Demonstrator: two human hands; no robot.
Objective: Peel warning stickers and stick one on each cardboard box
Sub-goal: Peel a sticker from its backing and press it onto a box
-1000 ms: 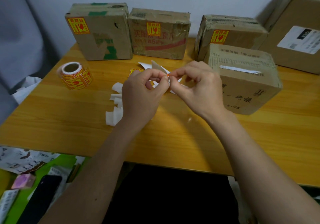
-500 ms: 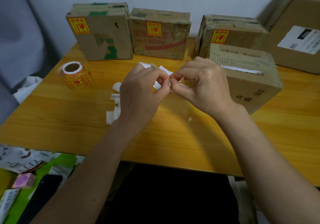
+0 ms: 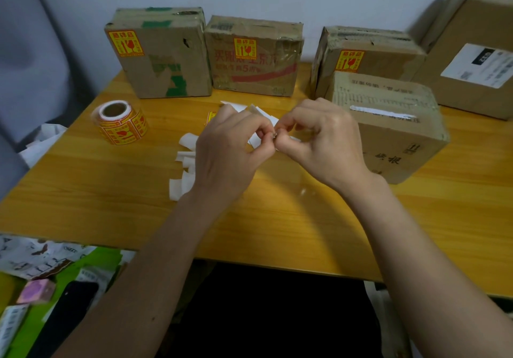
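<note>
My left hand point(image 3: 230, 152) and my right hand point(image 3: 322, 141) meet above the table's middle and pinch a small sticker piece point(image 3: 273, 133) between fingertips; its white backing point(image 3: 261, 113) sticks out behind them. The sticker roll point(image 3: 122, 124) stands at the left. Three boxes along the wall carry a yellow-red warning sticker: the left box point(image 3: 166, 63), the middle box point(image 3: 258, 63) and the right box point(image 3: 383, 52). A nearer box point(image 3: 394, 135) beside my right hand shows no sticker on its visible faces.
White backing scraps point(image 3: 184, 169) lie on the wooden table point(image 3: 111, 191) left of my left hand. A large box with a white label point(image 3: 472, 66) stands at the far right. Papers, a phone and small items point(image 3: 41, 288) lie below the table's front-left edge.
Both hands stayed together at the sticker, with the fingertips shifting slightly. The backing's visible tip moved a little; nothing else moved.
</note>
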